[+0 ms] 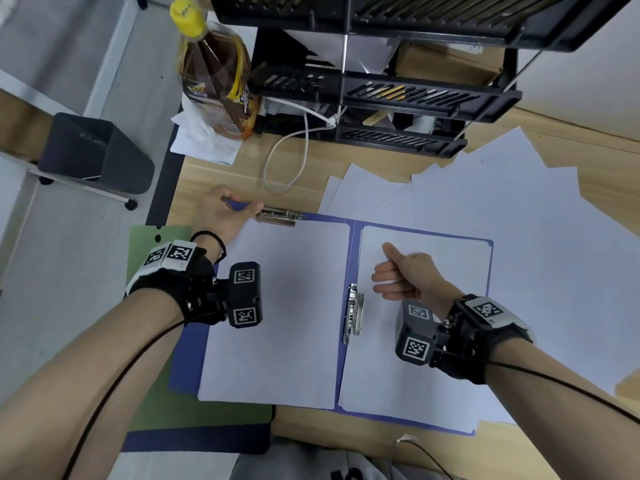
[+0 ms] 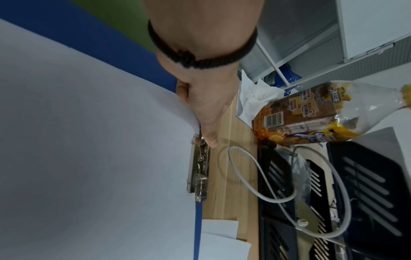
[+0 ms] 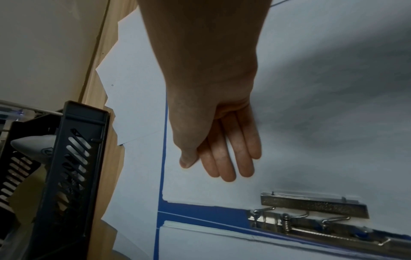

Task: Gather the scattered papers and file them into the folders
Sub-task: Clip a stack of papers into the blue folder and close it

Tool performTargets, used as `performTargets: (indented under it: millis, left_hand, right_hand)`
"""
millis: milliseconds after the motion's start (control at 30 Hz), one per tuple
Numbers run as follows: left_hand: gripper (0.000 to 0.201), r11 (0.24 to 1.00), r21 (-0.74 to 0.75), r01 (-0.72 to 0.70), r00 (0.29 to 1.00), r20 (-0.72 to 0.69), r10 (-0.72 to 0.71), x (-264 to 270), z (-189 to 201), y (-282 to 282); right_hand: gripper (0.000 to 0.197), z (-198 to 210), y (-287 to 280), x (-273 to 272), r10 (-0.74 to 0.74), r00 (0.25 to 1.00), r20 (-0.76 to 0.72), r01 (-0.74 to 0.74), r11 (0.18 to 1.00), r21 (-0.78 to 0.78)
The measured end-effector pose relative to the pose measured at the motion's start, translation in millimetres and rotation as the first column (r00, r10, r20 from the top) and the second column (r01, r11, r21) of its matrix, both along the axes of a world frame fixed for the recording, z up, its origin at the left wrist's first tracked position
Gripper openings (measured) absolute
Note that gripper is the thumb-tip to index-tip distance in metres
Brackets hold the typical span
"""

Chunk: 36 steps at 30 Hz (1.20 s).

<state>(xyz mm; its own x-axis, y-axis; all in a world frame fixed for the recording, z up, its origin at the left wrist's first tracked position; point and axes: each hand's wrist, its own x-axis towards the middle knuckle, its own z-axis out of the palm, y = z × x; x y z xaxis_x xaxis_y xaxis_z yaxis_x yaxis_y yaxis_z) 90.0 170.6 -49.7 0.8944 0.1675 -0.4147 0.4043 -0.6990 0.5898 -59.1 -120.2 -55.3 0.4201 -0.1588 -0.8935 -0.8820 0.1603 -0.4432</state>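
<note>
Open folder [image 1: 346, 233] flat, spine running toward rack [image 1: 381, 98], seemingly.

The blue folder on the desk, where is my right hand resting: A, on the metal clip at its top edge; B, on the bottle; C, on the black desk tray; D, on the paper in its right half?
D: the right hand lies with straight fingers flat on the white paper in the right half of the open blue folder, just right of the spine clip.
</note>
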Motion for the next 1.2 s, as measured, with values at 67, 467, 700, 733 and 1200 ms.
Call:
performTargets:
  millis: [67,467,700,733,1200]
  left_hand:
    - [0.024,0.999,-0.001,0.05,0.998,-0.027,-0.05,-4,3,2]
    - [0.023,0.925,-0.306,-0.225,0.949,-0.286,0.136,-48,56,68]
    - [0.031,0.973,-0.174,-0.154,0.926,-0.37,0.081,-79,54,82]
    - [0.031,0.976,-0.171,-0.134,0.932,-0.357,0.066,-82,54,82]
    - [0.022,0.912,-0.409,-0.04,0.941,-0.321,-0.102,-89,100,94]
  right_hand:
    - [0.051,2,2,0,-0.003,1.0,0.005,0.003,1.0,-0.012]
    - [0.023,37,36,-9,0.076,0.997,0.025,-0.075,0.996,-0.047]
    - [0.019,45,43,-37,-0.002,1.0,0.021,0.002,0.999,-0.035]
    - [0.018,47,44,-43,-0.006,1.0,0.018,0.006,1.0,-0.023]
    - [0.013,50,56,-75,-0.103,0.992,0.066,0.096,0.989,0.109]
